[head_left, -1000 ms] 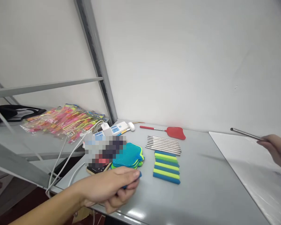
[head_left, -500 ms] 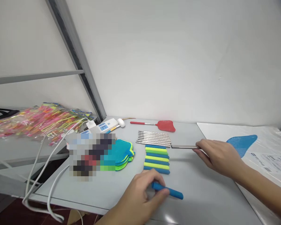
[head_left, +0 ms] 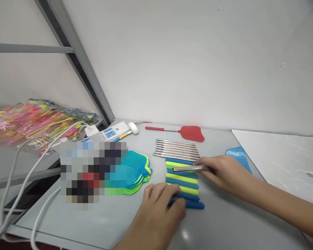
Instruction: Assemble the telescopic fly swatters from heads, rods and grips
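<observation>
My left hand (head_left: pixel 160 205) is closed over the near end of a blue handle sleeve (head_left: pixel 195 204), low at the front of a row of blue and yellow-green handle sleeves (head_left: pixel 184 178); its fingertips are partly hidden. My right hand (head_left: pixel 219 170) grips a fly swatter by its metal rod (head_left: pixel 189 168), whose bare end points left above the row. Behind that hand shows the swatter's blue head (head_left: pixel 238 158), partly covered. Several metal rods (head_left: pixel 176 148) lie side by side just beyond the sleeves. A red fly swatter (head_left: pixel 191 133) rests behind them near the wall.
Blue and green swatter heads (head_left: pixel 137 170) are stacked left of the sleeves, beside a blurred-out patch. A white power strip (head_left: pixel 116 131) with cables stands at the back left. Bagged colourful items (head_left: pixel 41 125) lie on a shelf. A white wrapped sheet (head_left: pixel 276 156) covers the right side.
My right hand has brought the metal rod left, over the sleeve row. My left hand has lowered the blue sleeve to the front of the row. The view has shifted slightly.
</observation>
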The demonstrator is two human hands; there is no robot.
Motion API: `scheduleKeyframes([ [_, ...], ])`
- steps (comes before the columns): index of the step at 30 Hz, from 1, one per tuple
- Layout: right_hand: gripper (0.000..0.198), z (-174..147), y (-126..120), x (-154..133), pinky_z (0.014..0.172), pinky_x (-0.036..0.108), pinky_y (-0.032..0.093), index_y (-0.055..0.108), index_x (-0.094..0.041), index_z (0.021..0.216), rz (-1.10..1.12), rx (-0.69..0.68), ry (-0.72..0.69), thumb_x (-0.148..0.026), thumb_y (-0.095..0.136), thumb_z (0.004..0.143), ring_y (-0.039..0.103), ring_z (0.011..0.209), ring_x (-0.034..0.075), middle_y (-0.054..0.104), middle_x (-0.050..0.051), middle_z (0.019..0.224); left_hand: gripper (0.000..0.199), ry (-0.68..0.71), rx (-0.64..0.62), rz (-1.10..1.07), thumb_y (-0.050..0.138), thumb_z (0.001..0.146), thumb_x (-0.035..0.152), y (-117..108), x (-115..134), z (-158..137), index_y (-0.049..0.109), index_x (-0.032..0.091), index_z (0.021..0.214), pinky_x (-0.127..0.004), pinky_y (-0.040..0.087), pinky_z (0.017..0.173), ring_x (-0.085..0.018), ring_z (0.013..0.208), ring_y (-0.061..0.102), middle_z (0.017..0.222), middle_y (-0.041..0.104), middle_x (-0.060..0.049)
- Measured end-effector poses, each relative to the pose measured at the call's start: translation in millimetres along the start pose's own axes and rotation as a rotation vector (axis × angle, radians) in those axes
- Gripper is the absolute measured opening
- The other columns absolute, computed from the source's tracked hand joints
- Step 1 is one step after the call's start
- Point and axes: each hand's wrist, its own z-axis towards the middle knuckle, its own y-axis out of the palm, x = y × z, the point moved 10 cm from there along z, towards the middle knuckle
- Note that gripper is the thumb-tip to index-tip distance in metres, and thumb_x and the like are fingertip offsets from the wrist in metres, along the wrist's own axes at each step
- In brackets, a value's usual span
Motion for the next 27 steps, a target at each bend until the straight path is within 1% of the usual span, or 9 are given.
scheduleKeyframes([
  [3, 0.018, 27.1, 9.8, -20.0, 0.054, 0.024, 0.034, 0.068, -0.024, 0.089, 0.040, -0.051, -0.032, -0.022, 0.050, 0.092, 0.060, 0.062, 0.013, 0.069, -0.001, 0.073, 0.010, -0.017, 0.051, 0.032, 0.054, 0.093, 0.025, 4.9, -3.2, -4.3, 0.062, 0.024, 0.098, -0.042, 0.034, 0.091, -0.022, 0.099, 0.054, 0.114, 0.064, -0.003],
  [6, 0.020, 43.8, 20.0, -29.8, 0.052, 0.024, 0.031, 0.068, -0.023, 0.082, 0.017, -0.092, -0.053, -0.027, 0.051, 0.093, 0.057, 0.060, 0.013, 0.067, -0.001, 0.068, 0.017, -0.060, 0.058, 0.086, 0.056, 0.092, 0.031, 9.6, -8.0, -6.1, 0.061, 0.026, 0.108, -0.049, 0.027, 0.104, -0.023, 0.109, 0.054, 0.122, 0.063, -0.003],
  [8, 0.023, 49.0, 24.6, -32.8, 0.052, 0.024, 0.028, 0.065, -0.022, 0.077, -0.009, -0.106, -0.068, -0.029, 0.051, 0.094, 0.055, 0.057, 0.013, 0.065, -0.001, 0.065, 0.026, -0.063, 0.025, 0.112, 0.056, 0.091, 0.036, 12.2, -9.2, -5.0, 0.059, 0.025, 0.114, -0.051, 0.027, 0.107, -0.026, 0.115, 0.052, 0.128, 0.061, -0.005],
  [11, 0.028, 51.0, 28.6, -34.0, 0.051, 0.025, 0.027, 0.062, -0.021, 0.072, -0.040, -0.113, -0.076, -0.031, 0.049, 0.095, 0.053, 0.055, 0.013, 0.064, 0.000, 0.064, 0.034, -0.060, -0.083, 0.121, 0.053, 0.092, 0.039, 17.7, -11.0, -2.7, 0.056, 0.022, 0.121, -0.054, 0.031, 0.106, -0.028, 0.123, 0.049, 0.135, 0.057, -0.008],
  [14, 0.024, 49.5, 33.9, -33.5, 0.052, 0.025, 0.026, 0.061, -0.021, 0.074, -0.073, -0.129, -0.072, -0.026, 0.048, 0.094, 0.056, 0.057, 0.014, 0.065, 0.000, 0.066, 0.035, -0.080, -0.151, 0.100, 0.052, 0.093, 0.038, 20.8, -14.0, -2.9, 0.055, 0.021, 0.123, -0.056, 0.033, 0.106, -0.029, 0.126, 0.048, 0.138, 0.056, -0.009],
  [18, 0.015, 47.0, 40.3, -33.9, 0.053, 0.025, 0.027, 0.062, -0.021, 0.092, -0.117, -0.137, -0.074, -0.017, 0.048, 0.090, 0.062, 0.063, 0.016, 0.070, 0.001, 0.074, 0.035, -0.109, -0.178, 0.067, 0.051, 0.094, 0.039, 24.9, -16.0, -5.0, 0.053, 0.021, 0.124, -0.062, 0.032, 0.106, -0.030, 0.127, 0.047, 0.139, 0.054, -0.009],
  [22, 0.013, 43.2, 30.7, -33.3, 0.050, 0.025, 0.025, 0.055, -0.019, 0.098, -0.154, -0.093, -0.037, -0.016, 0.045, 0.089, 0.060, 0.057, 0.015, 0.068, 0.001, 0.071, 0.034, -0.126, -0.187, 0.050, 0.051, 0.094, 0.037, 24.8, -15.7, -4.6, 0.052, 0.022, 0.125, -0.065, 0.033, 0.104, -0.031, 0.128, 0.047, 0.141, 0.053, -0.009],
  [25, 0.010, 34.5, 13.4, -28.3, 0.047, 0.025, 0.023, 0.049, -0.020, 0.096, -0.204, -0.041, 0.009, -0.019, 0.041, 0.092, 0.055, 0.048, 0.015, 0.064, 0.000, 0.064, 0.030, -0.158, -0.180, 0.036, 0.055, 0.091, 0.031, 20.4, -16.5, -2.8, 0.054, 0.024, 0.120, -0.066, 0.034, 0.103, -0.031, 0.125, 0.049, 0.140, 0.054, -0.008],
  [27, 0.009, 25.3, 0.5, -19.0, 0.045, 0.026, 0.022, 0.047, -0.020, 0.095, -0.250, -0.001, 0.050, -0.022, 0.039, 0.093, 0.053, 0.045, 0.015, 0.063, -0.001, 0.061, 0.024, -0.184, -0.164, 0.029, 0.058, 0.088, 0.027, 16.2, -17.4, -2.1, 0.057, 0.024, 0.112, -0.066, 0.035, 0.103, -0.031, 0.123, 0.051, 0.137, 0.055, -0.008],
])
